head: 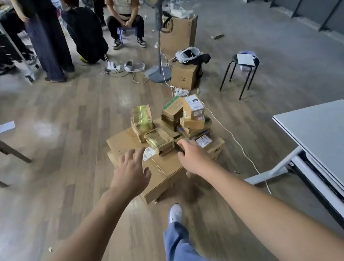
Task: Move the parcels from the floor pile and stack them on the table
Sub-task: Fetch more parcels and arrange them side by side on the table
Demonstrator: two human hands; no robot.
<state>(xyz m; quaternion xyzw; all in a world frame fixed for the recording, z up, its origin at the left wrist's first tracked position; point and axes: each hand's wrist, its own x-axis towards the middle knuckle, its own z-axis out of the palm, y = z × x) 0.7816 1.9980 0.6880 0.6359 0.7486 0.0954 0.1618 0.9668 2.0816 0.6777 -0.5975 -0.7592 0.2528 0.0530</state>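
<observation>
Left hand (129, 171) and right hand (191, 159) hovered over the parcel pile (167, 135).
Both were empty: left spread, right loosely curled; I saw the cardboard boxes (165, 169) taped closed.

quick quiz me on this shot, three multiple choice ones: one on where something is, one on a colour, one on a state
1. Where is the table relative to the parcel pile?
A. To its left
B. To its right
C. Directly beneath it

2. What colour are the legs of the stool?
A. White
B. Black
C. Red

3. What state is the left hand in?
A. Spread open, holding nothing
B. Gripping a parcel
C. Balled in a fist

Answers:
1 B: the grey top sits at the right edge of the view, and the pile is on the floor at centre.
2 B: its thin frame is black.
3 A: its fingers are splayed with nothing in them.
</observation>
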